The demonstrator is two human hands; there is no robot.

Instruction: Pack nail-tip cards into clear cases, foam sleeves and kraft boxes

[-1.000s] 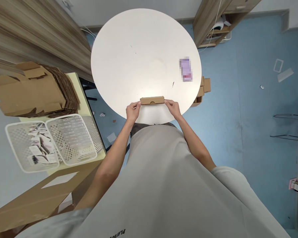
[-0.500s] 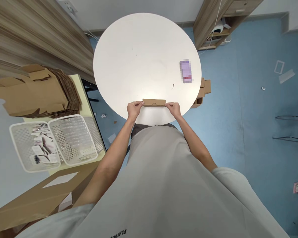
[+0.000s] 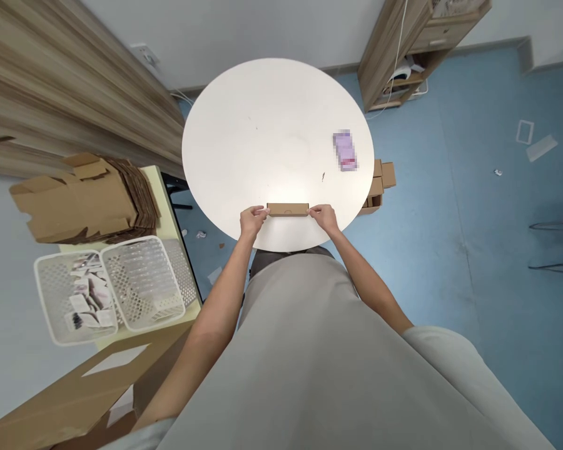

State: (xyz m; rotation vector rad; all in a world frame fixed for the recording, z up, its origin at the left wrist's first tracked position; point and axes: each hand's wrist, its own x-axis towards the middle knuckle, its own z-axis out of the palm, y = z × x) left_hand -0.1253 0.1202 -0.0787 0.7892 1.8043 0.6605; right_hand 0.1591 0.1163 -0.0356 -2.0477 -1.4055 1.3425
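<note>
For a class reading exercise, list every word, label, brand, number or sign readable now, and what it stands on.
No text can be read.
Held cardboard box: no readable print.
Purple item on the table: pixelated, unreadable.
Packets in the left basket: too small to read.
White patch, large carton: nothing legible.

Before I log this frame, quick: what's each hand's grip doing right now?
Left hand: closed, holding the left end of the cardboard box.
Right hand: closed, holding its right end.

Matt brown cardboard box [image 3: 288, 210], smooth white tabletop [image 3: 276, 137]
</note>
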